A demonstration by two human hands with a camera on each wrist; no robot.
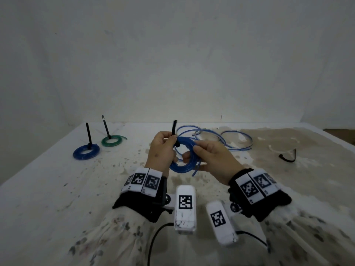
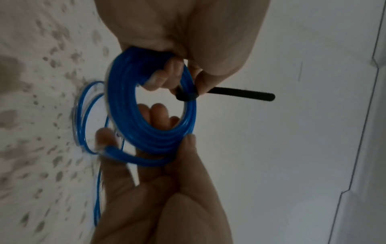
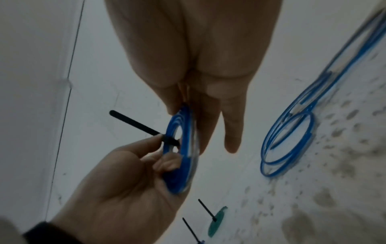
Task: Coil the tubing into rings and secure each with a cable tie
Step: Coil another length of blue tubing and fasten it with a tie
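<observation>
**Third coil: tie on, tail not yet pulled tight (my read)**

Both hands hold the blue coil (image 1: 184, 156) up off the table (image 1: 57, 189), in front of the loose tubing (image 1: 226, 139).

- Left hand (image 1: 160, 150): fingers curled through the coil's hole, thumb and forefinger pinched on the cable tie (image 2: 219, 95) where it wraps the ring. Probably to brace the tie's head while cinching.
- Right hand (image 1: 213, 162): thumb and fingers clamped on the opposite side of the ring, likely to stop the turns springing apart. One tube end (image 1: 196, 170) sticks out loose below.
- Coil stands near upright, roughly edge-on to the right wrist view. The tie's long axis runs radially outward from the ring; its tail points up and away from the person.
- Left of the coil: a finished blue ring (image 1: 86, 151) and green ring (image 1: 111, 141) lie flat, tie tails standing up.
</observation>
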